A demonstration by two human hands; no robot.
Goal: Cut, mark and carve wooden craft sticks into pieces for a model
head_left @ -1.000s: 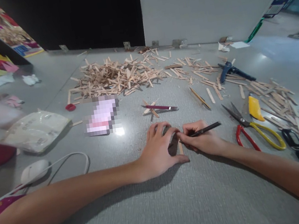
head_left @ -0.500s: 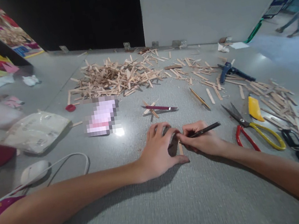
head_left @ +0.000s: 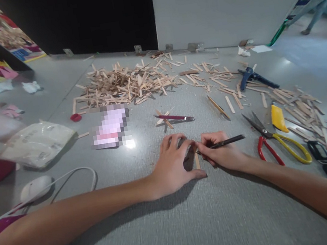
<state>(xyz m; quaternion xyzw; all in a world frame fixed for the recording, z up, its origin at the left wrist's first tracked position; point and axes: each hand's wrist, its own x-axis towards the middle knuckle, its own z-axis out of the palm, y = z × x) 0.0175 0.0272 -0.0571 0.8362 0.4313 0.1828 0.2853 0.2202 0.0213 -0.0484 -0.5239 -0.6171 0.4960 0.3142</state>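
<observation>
My left hand [head_left: 171, 164] rests on the grey surface with its fingers curved. Its thumb and forefinger brace the two ends of a flat wooden craft stick [head_left: 197, 161]. In a pinch close to the table, my right hand [head_left: 221, 148] grips a slim dark pen [head_left: 229, 141], which slants up to the right. The pen's tip is hidden by my fingers near the stick's upper end. Beyond my hands, a maroon pen-like tool [head_left: 175, 116] lies across a few crossed sticks, and a yellow pencil [head_left: 218, 108] lies to its right.
Scissors [head_left: 265, 134] and a yellow-handled cutter [head_left: 279, 118] lie right of my hands. Behind are a heap of craft sticks [head_left: 127, 83] and a blue glue gun [head_left: 249, 79]. At left are a phone [head_left: 111, 127], a plastic packet [head_left: 42, 144] and a white adapter with cable [head_left: 36, 188].
My right hand and the dark pen have shifted slightly to the right. My left hand stays on the stick. A person in the right background has moved.
</observation>
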